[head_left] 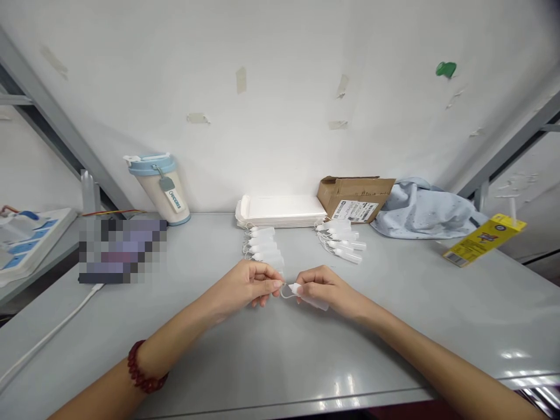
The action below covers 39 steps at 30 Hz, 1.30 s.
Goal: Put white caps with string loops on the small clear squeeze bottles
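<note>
In my right hand [321, 289] is a small translucent dropper bottle [318, 302], gripped near its neck with its white pointed nozzle aimed left. A thin white tether [286, 295] loops from its neck to my left hand [262, 284]. The thumb and forefinger of my left hand pinch the tether's end, close to the nozzle tip; what sits at that end is too small to make out. Beyond my left hand lies a row of similar dropper bottles [265, 242] with looped tethers. A second group of dropper bottles [347, 244] lies beyond my right hand.
Against the wall stand a stack of white trays [284, 209], a cardboard box [356, 198], a light-blue cloth [426, 210] and a tumbler [160, 189]. A yellow drink carton [483, 240] leans at right. At left are a blurred-out device [120, 251], its white cable [52, 333] and a power strip [39, 242].
</note>
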Each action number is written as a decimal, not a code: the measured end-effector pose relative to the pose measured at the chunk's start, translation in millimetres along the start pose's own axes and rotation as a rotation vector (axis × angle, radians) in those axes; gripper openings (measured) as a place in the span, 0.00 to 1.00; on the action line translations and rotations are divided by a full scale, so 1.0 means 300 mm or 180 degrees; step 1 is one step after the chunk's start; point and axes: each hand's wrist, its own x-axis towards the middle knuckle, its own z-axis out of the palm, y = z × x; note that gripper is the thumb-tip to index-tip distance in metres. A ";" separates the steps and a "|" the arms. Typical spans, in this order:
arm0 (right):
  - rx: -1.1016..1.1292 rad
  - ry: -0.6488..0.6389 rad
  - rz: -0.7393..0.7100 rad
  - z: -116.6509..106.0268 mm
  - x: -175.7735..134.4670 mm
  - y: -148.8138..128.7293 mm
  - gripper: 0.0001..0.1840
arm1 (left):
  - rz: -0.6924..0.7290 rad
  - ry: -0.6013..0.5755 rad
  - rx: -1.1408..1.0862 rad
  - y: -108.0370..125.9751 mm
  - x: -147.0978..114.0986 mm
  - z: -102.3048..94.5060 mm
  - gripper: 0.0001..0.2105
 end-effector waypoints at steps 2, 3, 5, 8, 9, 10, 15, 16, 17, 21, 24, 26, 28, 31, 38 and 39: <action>-0.0026 -0.0068 0.0003 0.000 -0.002 0.002 0.12 | 0.0011 0.0003 0.0077 -0.001 -0.002 0.008 0.09; -0.0026 -0.0101 0.0015 0.002 -0.003 0.004 0.13 | 0.0025 0.0011 0.0124 -0.001 -0.002 0.013 0.09; -0.0007 -0.0136 0.0044 0.005 -0.004 0.008 0.13 | 0.0069 0.0035 0.0231 -0.001 -0.004 0.020 0.09; 0.0038 -0.0138 0.0084 0.009 -0.005 0.015 0.12 | 0.0109 0.0078 0.0311 0.000 -0.006 0.027 0.09; 0.0042 -0.0136 0.0093 0.009 -0.005 0.016 0.12 | 0.0105 0.0091 0.0314 0.000 -0.007 0.029 0.09; 0.0044 -0.0138 0.0102 0.010 -0.004 0.017 0.12 | 0.0097 0.0103 0.0316 -0.001 -0.007 0.032 0.09; 0.0029 -0.0156 0.0123 0.009 -0.001 0.022 0.13 | 0.0045 0.0184 0.0374 -0.007 -0.007 0.054 0.07; 0.0021 -0.0159 0.0130 0.010 -0.002 0.022 0.13 | 0.0044 0.0209 0.0380 -0.008 -0.007 0.058 0.07; 0.0008 -0.0157 0.0136 0.010 -0.002 0.021 0.14 | 0.0051 0.0227 0.0382 -0.008 -0.008 0.061 0.07; 0.0003 -0.0138 0.0116 0.014 -0.006 0.011 0.13 | 0.0120 0.0219 0.0310 -0.006 -0.010 0.060 0.07; 0.0070 -0.0112 0.0047 0.015 -0.005 0.003 0.13 | 0.0094 0.0022 0.0114 -0.009 -0.012 0.046 0.06; 0.0105 -0.0126 0.0017 0.014 -0.003 0.003 0.13 | 0.0045 -0.0149 0.0047 -0.012 -0.012 0.035 0.08; 0.0097 -0.0168 0.0005 0.012 -0.002 0.006 0.13 | 0.0023 -0.0185 0.0106 -0.010 -0.011 0.026 0.11; 0.0007 -0.0184 0.0031 0.010 -0.005 0.011 0.15 | 0.0066 -0.0065 0.0319 0.002 -0.014 0.017 0.11; -0.0418 -0.0310 0.0014 0.006 -0.007 0.009 0.13 | -0.0124 -0.0284 0.1150 0.011 -0.025 -0.033 0.11; -0.0521 -0.0258 -0.0012 0.003 -0.005 0.011 0.14 | -0.0164 -0.0283 0.1275 0.008 -0.025 -0.045 0.11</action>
